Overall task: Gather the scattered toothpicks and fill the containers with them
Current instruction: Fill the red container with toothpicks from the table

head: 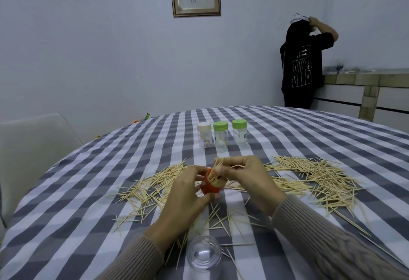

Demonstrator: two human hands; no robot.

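Note:
My left hand (186, 193) grips a small orange container (211, 185) packed with upright toothpicks, held above the checked tablecloth. Just to its right, my right hand (245, 175) pinches a few toothpicks (238, 166) at the container's mouth. Loose toothpicks (318, 178) lie scattered in a wide band across the cloth on both sides of my hands and in front of them. A clear plastic cover (204, 255) lies close to me, below my left wrist.
Three small clear jars stand in a row at the far middle: one with a white lid (204, 134), two with green lids (220, 134) (239, 131). A pale chair (33, 151) is at the left. A person in black (303, 62) stands at a counter far right.

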